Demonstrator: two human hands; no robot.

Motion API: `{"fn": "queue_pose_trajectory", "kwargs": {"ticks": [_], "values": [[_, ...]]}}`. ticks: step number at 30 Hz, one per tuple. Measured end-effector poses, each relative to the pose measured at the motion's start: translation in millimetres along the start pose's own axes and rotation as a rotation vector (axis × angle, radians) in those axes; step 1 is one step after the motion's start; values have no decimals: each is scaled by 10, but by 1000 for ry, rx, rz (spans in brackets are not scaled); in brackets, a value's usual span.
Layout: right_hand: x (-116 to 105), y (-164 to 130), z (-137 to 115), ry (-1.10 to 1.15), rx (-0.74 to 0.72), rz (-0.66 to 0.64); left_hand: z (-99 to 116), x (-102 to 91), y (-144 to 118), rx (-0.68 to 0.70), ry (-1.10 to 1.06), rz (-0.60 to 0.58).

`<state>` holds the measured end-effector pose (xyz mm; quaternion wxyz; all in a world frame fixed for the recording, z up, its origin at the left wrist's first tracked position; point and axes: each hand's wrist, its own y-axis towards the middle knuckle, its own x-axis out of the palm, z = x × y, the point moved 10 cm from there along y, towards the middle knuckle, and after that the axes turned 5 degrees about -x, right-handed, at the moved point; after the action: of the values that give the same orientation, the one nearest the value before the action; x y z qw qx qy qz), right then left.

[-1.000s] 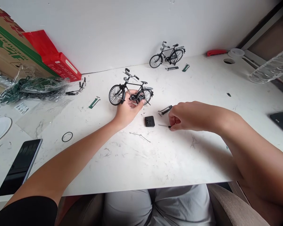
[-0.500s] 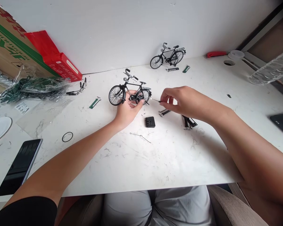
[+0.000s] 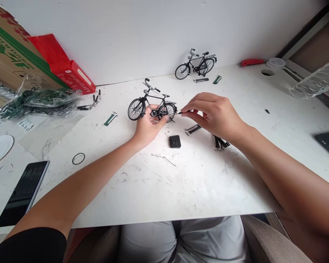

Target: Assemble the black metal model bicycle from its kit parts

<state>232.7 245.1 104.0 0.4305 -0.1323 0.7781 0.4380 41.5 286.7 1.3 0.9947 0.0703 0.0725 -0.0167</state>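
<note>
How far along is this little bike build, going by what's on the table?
Mostly built, it seems: the near model bicycle stands with both wheels, handlebars and saddle on, steadied by the left hand. In hand: the right hand holds a thin screwdriver to its rear wheel. Probably left: loose parts lying on the table, namely a black square piece, a thin wire and a black rack part. A second bicycle stands by the wall.

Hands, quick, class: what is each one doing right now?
Left hand: closed around the near model bicycle, holding it upright on the table.
Right hand: fingers pinched shut on a thin screwdriver, tip at the rear wheel.
</note>
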Motion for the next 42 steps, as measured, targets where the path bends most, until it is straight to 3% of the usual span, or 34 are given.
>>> {"fn": "queue_pose_trajectory", "kwargs": {"ticks": [12,19,32,42], "values": [[41,-10,-64,-39,-49,-2,-15,-2,7,30,27,-1],[48,-21,-111,-41,-64,15,40,-47,-19,72,47,59],[101,-52,-168,-70,-121,24,43,-35,-24,84,70,38],[204,-89,-250,-215,-122,-78,-1,-12,-15,35,-5,9]]}}
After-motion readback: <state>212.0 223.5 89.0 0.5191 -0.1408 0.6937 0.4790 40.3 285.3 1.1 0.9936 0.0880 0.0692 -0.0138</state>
